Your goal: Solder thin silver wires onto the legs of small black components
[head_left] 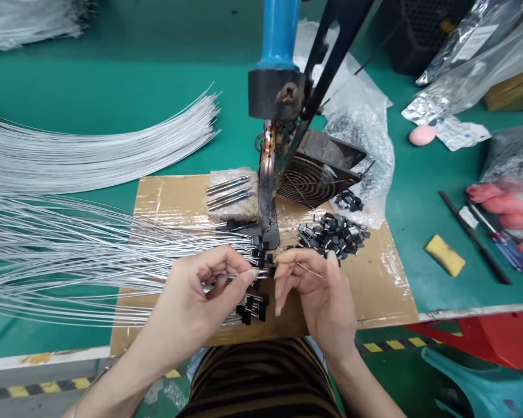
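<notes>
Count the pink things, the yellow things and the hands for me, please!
Pink egg-shaped thing: 1
Pink-handled tools: 3
Yellow sponge: 1
Hands: 2, left hand and right hand, both pinching thin wires with black parts
Total: 7

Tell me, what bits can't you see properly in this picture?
- Head view: what the left hand and right hand pinch is too small and partly hidden by the fingertips.
- The soldering iron is cut off by the top edge.
- The silver bags run off the top right corner.
- The tools near the right edge are blurred.
- The white wires run off the left edge.
</notes>
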